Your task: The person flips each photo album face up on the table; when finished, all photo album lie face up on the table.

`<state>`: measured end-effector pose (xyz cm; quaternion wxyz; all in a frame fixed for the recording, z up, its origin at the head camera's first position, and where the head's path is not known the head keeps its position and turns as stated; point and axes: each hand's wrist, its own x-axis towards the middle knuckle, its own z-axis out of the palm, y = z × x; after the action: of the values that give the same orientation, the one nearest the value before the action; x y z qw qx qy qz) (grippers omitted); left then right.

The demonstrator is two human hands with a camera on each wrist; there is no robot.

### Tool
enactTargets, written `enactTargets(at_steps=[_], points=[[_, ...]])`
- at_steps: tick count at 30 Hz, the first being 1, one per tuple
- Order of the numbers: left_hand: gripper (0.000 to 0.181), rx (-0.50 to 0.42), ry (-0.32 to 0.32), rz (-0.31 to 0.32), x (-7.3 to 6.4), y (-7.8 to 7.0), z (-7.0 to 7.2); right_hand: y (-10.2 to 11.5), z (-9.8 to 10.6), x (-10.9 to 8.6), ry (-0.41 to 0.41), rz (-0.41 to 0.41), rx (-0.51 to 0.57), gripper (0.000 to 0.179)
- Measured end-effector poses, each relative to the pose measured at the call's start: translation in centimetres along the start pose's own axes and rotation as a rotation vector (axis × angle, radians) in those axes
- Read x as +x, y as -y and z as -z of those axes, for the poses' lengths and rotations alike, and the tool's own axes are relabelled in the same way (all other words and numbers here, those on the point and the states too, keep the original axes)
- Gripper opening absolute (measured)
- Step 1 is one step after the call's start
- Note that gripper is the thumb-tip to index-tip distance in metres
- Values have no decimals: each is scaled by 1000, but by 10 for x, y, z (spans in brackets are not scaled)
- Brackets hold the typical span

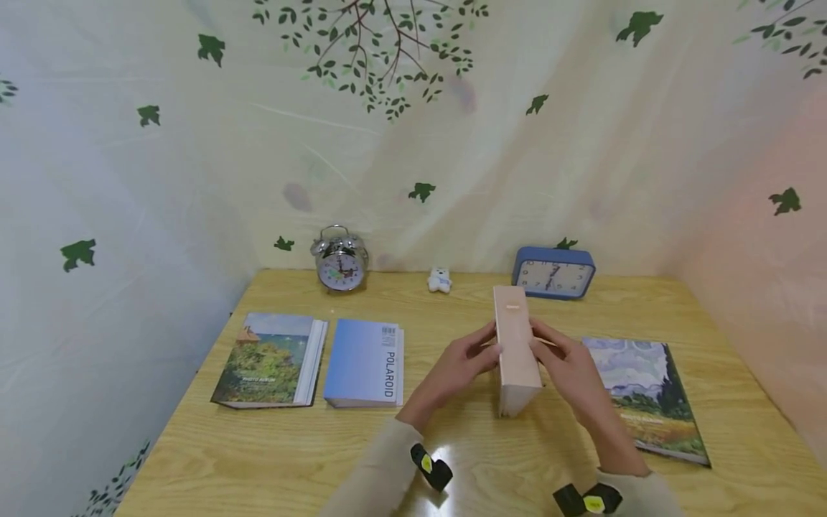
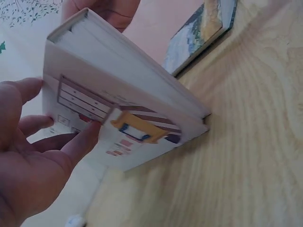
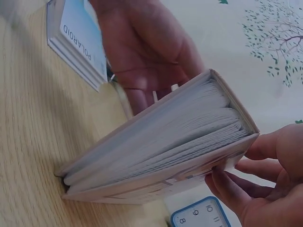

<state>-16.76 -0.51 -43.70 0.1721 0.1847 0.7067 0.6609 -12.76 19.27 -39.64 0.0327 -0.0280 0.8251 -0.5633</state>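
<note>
A pale pink photo album [image 1: 513, 337] stands upright on the table, its spine toward me. My left hand [image 1: 455, 372] holds its left side and my right hand [image 1: 571, 373] its right side. In the left wrist view, the thumb and fingertips of that hand touch a cover printed with furniture-like pictures. The right wrist view shows the white page edges between the covers, with the right fingertips on the opposite cover. Right of the hands lies an album with a landscape painting [image 1: 652, 402]; a blue POLAROID album [image 1: 362, 362] lies to their left.
Another painted-cover album [image 1: 268, 359] lies at the far left of the wooden table [image 1: 271, 459]. Along the back stand a silver twin-bell alarm clock [image 1: 340, 262], a small white bear figure [image 1: 440, 280] and a blue rectangular clock [image 1: 554, 273]. A leaf-patterned curtain hangs behind.
</note>
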Motion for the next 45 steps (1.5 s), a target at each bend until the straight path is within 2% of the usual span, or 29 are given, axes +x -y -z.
enactTargets(at_steps=[5, 8, 11, 21, 28, 35, 40, 45], points=[[55, 55, -76, 22, -4, -11, 10, 3, -11, 4, 20, -5, 18, 55], [56, 85, -99, 31, -6, -14, 15, 5, -16, 6, 21, -5, 5, 56], [57, 138, -112, 48, -9, -16, 19, 6, -21, 7, 23, 2, -7, 57], [57, 298, -144, 33, -16, -21, 29, 4, -34, 9, 37, 20, -37, 55], [62, 457, -141, 5, -21, -23, 36, -11, -43, 10, 105, -21, -88, 51], [62, 524, -197, 86, -26, -23, 44, -29, -49, 10, 119, -29, -215, 53], [62, 513, -193, 132, -27, -18, 46, -37, -51, 13, 101, -40, -267, 55], [62, 499, -183, 228, -27, -6, 40, -41, -51, 16, 80, -86, -361, 58]])
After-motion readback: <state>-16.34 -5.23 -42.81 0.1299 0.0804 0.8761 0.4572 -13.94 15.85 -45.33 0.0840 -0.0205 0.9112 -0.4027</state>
